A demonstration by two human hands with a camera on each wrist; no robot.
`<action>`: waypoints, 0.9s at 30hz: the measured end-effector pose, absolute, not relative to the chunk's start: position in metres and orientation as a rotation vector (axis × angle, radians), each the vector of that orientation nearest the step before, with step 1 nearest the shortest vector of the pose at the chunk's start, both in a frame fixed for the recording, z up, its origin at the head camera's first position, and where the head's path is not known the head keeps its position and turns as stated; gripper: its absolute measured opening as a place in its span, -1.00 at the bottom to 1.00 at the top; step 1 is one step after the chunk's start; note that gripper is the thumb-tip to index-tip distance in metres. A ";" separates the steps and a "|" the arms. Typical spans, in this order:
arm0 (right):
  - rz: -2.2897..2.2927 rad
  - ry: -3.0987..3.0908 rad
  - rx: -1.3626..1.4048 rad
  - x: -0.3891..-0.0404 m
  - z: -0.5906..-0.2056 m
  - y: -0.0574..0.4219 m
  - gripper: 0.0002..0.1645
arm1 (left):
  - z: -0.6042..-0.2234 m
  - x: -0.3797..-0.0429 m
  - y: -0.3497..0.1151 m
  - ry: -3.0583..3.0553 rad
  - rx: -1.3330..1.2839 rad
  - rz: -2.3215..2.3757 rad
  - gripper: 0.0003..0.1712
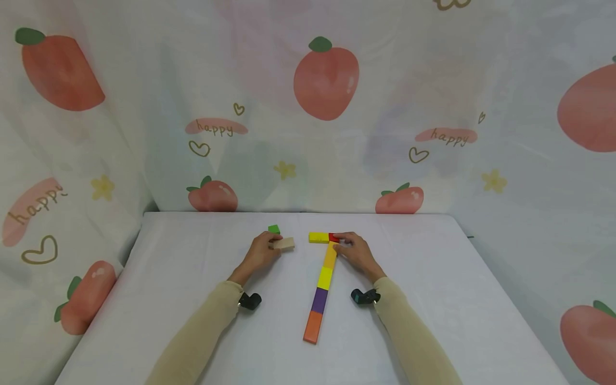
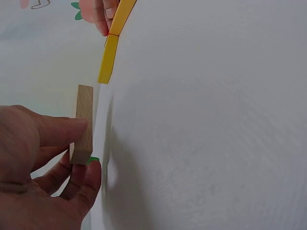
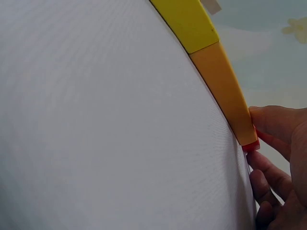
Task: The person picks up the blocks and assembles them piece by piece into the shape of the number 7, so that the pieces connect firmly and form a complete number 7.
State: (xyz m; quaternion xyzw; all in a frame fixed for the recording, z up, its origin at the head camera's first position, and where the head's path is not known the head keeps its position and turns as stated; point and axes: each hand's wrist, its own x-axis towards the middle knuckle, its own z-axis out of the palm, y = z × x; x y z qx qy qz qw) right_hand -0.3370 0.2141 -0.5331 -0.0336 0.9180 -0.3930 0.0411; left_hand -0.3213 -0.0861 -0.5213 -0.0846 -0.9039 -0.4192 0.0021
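My left hand (image 1: pixel 261 250) pinches a plain wooden block (image 1: pixel 285 243) between thumb and fingers; in the left wrist view the block's long side (image 2: pixel 84 115) faces the camera. My right hand (image 1: pixel 357 251) grips a small red block (image 1: pixel 333 237) at the far end of a row, its thumb beside the light-orange block (image 1: pixel 330 255). Most of the red block hides behind that block and the fingers in the right wrist view. Left of the red block lies a yellow block (image 1: pixel 318 237), end against it. Toward me the row continues with yellow (image 1: pixel 324 278), purple (image 1: pixel 320 300) and orange blocks (image 1: pixel 313 327).
A green block (image 1: pixel 274 229) lies just beyond my left hand. White cloth covers the table (image 1: pixel 192 235), whose far edge meets a printed curtain (image 1: pixel 308 160). The block row runs between my two forearms.
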 end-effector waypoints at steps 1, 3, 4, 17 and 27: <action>-1.202 2.810 -0.104 -0.337 -0.534 0.214 -0.48 | -0.522 -0.322 -0.085 -2.839 -0.269 -1.311 -0.61; -1.198 2.813 -0.108 -0.337 -0.534 0.214 -0.48 | -0.522 -0.323 -0.084 -2.837 -0.284 -1.304 -0.61; -1.192 2.820 -0.115 -0.337 -0.534 0.214 -0.48 | -0.522 -0.324 -0.083 -2.834 -0.294 -1.293 -0.61; -1.186 2.824 -0.122 -0.338 -0.533 0.213 -0.48 | -0.524 -0.335 -0.076 -2.844 -0.325 -1.253 -0.61; -1.192 2.834 -0.135 -0.338 -0.536 0.214 -0.48 | -0.524 -0.341 -0.067 -2.869 -0.324 -1.266 -0.60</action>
